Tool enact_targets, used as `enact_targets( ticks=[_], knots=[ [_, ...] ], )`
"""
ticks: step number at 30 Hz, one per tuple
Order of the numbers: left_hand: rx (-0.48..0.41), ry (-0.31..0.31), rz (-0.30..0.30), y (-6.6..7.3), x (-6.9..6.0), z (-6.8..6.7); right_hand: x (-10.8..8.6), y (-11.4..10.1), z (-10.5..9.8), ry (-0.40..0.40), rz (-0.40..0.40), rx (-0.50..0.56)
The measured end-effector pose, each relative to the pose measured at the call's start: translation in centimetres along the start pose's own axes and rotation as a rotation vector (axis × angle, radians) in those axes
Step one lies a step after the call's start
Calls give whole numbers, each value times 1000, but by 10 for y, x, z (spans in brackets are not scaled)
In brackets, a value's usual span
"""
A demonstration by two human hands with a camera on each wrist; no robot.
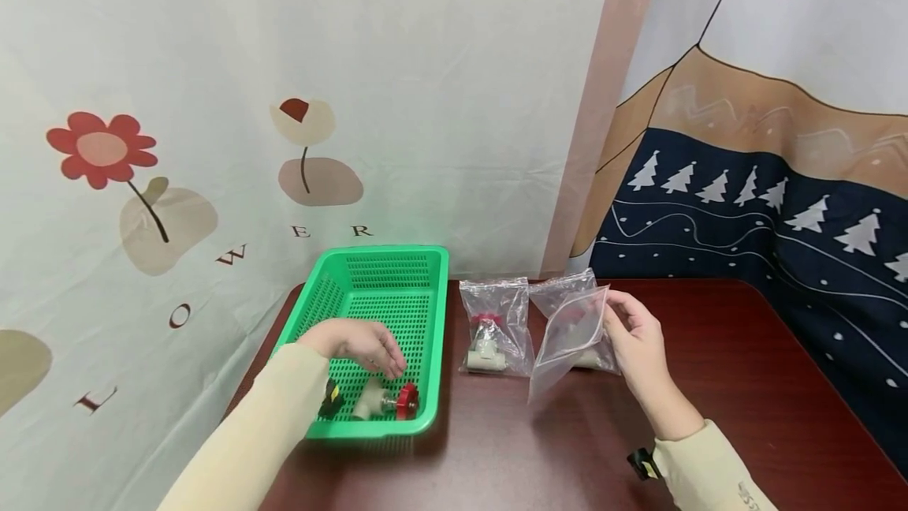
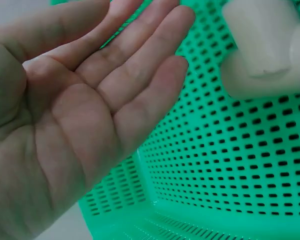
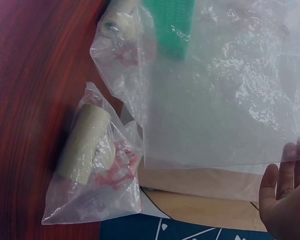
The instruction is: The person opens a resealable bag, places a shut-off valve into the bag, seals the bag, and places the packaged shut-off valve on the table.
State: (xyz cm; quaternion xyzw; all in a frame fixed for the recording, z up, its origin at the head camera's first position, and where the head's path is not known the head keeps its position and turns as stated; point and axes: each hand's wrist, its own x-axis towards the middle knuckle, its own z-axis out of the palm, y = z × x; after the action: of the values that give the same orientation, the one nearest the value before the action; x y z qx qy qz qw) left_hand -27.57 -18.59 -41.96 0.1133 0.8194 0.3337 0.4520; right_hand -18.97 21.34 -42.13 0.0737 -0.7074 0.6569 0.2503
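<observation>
My left hand hovers inside the green basket with its fingers extended and holds nothing. Just below its fingertips lies a cream plastic valve with a red handwheel; in the left wrist view the cream pipe body shows beyond the fingers. My right hand pinches a clear zip bag by its edge, above the table. The bag looks empty, its mouth parted. Behind it, partly covered, is a bagged valve lying on the table.
The green perforated basket stands at the left of the dark red wooden table. Another bagged valve lies right of the basket. A printed cloth hangs behind the table.
</observation>
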Motion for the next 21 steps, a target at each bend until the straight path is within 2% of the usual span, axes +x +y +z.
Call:
enact_targets(
  ticks=[4,14,21],
  knots=[
    [56,-33,-65,4,7,4,-1,0,0,11,14,-23],
    [290,-166,-145,13,23,11,-3,2,0,-9,33,-5],
    [424,-243,-140,14,32,17,-4,4,0,-10,33,1]
  ],
)
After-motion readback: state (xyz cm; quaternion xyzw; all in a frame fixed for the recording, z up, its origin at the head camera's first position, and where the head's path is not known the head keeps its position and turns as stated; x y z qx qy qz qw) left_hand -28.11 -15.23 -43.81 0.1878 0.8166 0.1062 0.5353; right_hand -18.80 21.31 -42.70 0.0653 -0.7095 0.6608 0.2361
